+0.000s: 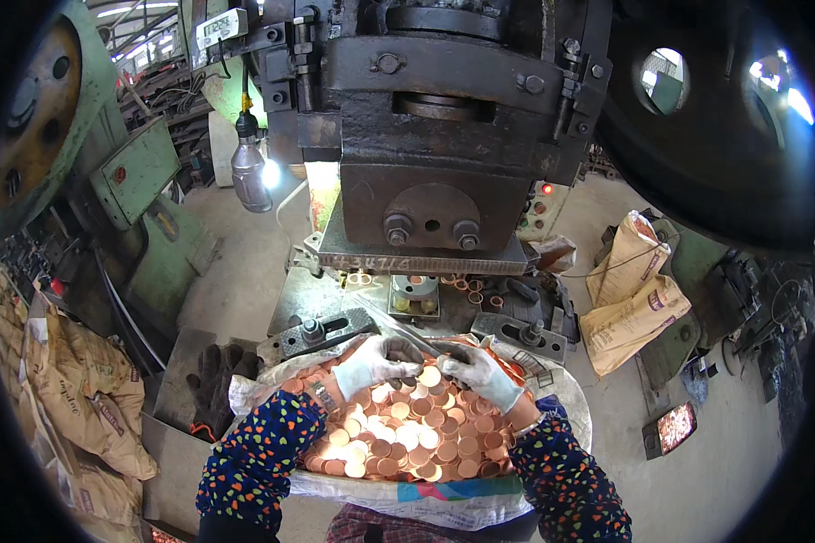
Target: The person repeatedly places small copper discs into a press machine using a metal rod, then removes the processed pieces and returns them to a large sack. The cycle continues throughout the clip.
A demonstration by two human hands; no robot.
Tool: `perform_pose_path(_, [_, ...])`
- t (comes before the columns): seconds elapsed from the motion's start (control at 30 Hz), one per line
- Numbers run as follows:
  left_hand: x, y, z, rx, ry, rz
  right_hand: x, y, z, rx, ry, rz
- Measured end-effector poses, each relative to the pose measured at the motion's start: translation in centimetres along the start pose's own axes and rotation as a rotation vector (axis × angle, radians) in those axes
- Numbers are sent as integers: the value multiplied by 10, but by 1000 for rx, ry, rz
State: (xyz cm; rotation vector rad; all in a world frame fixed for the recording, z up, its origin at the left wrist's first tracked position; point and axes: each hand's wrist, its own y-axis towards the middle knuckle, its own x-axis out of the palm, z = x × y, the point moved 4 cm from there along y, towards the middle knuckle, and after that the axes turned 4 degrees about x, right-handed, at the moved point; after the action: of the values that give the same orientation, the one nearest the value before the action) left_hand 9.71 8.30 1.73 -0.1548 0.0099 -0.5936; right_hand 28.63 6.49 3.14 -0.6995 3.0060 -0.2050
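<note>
Loads of round copper-coloured discs (403,436) here, heaped in an open white sack (353,487) just below a big dark press (435,181). The metal press bed (308,294) looks grubby, with a few rings (462,285) on it; grey floor (231,244) around, green machine (140,172) off left. Tan paper sacks (638,317) either side carry purple print, and the press plate (426,261) has pale scrawled figures. Discs look thin and flat, some glaring in the light. Left hand (385,360), gloved, has fingers curled in at the heap's far edge; right hand (482,371), gloved too, bends down opposite. Can't tell if either's gripping a disc.
</note>
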Motion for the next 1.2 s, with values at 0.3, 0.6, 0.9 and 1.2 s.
perform_pose_path(0.3, [-34,14,-16,189,12,314,-30,-18,16,16,-245,203])
perform_pose_path(0.6, [-75,88,14,47,889,982,-80,-43,33,-57,-305,337])
perform_pose_path(0.9, [-59,105,16,254,1325,870,-77,-37,15,-105,-464,392])
perform_pose_path(1.2, [-51,70,25,458,1060,734,-69,-9,-11,-255,-1169,474])
